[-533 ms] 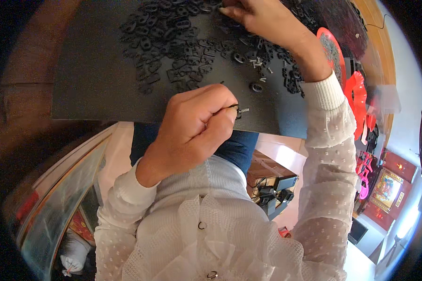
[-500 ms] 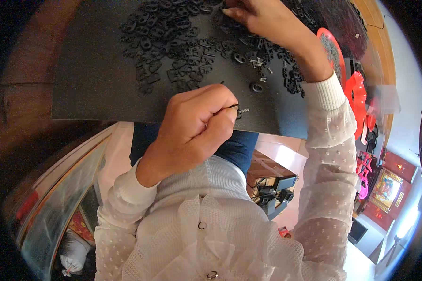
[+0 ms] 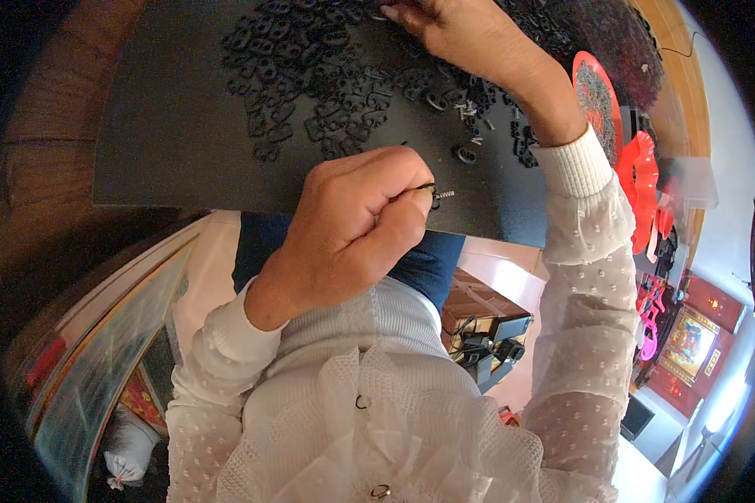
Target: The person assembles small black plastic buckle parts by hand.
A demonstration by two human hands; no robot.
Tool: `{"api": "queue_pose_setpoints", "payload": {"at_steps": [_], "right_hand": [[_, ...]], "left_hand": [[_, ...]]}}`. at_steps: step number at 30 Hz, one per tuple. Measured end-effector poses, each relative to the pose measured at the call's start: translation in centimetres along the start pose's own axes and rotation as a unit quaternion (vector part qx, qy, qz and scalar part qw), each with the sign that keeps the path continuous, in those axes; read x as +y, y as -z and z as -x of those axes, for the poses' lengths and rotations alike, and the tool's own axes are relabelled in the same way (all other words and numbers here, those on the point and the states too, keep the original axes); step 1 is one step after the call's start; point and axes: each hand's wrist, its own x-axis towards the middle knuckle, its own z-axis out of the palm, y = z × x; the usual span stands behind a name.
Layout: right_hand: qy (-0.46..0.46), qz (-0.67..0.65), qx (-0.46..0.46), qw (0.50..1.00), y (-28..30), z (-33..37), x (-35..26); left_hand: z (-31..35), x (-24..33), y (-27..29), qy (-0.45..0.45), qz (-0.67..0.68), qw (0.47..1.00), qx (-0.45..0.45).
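Near the table's front edge my left hand [image 3: 356, 222] is closed in a pinch. Between its thumb and forefinger sits a small black plastic cord lock part [image 3: 433, 191], mostly covered by the fingers. From that part a thin metal spring [image 3: 446, 194] sticks out to the right. My right hand [image 3: 470, 38] reaches to the far side, over the pile of black cord lock parts [image 3: 302, 59]. Its thumb points left, but the other fingers are cut off by the upper edge, so what they hold is hidden.
Several loose springs [image 3: 468, 110] lie right of the pile, with a single black oval part [image 3: 463, 154] closer to me. A red dish [image 3: 614, 101] of small grey pieces stands at the right, beside a red wavy-edged dish [image 3: 642, 180]. The dark table [image 3: 176, 159] ends just before my lap.
My right hand has shifted slightly left and farther away over the pile. My left hand keeps its pinch on the part with the spring, almost in place.
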Motion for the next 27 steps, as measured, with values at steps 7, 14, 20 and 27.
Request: {"api": "queue_pose_setpoints", "payload": {"at_steps": [7,14,20,27], "right_hand": [[-0.001,0.032,-0.005,0.999,0.3,-0.1,-1.3],[0.028,0.024,-0.012,0.999,-0.1,-0.1,-1.9],[0.013,0.010,-0.041,0.999,1.2,0.8,-1.1],[-0.030,0.107,-0.031,0.993,1.4,1.7,0.7]], "left_hand": [[-0.2,0.3,0.3,0.001,-0.003,1.000,-0.014],[0.0,0.2,-0.1,0.003,0.017,1.000,-0.004],[0.0,-0.1,0.1,-0.020,0.002,1.000,0.001],[0.0,0.0,-0.1,0.008,0.022,1.000,0.001]]}}
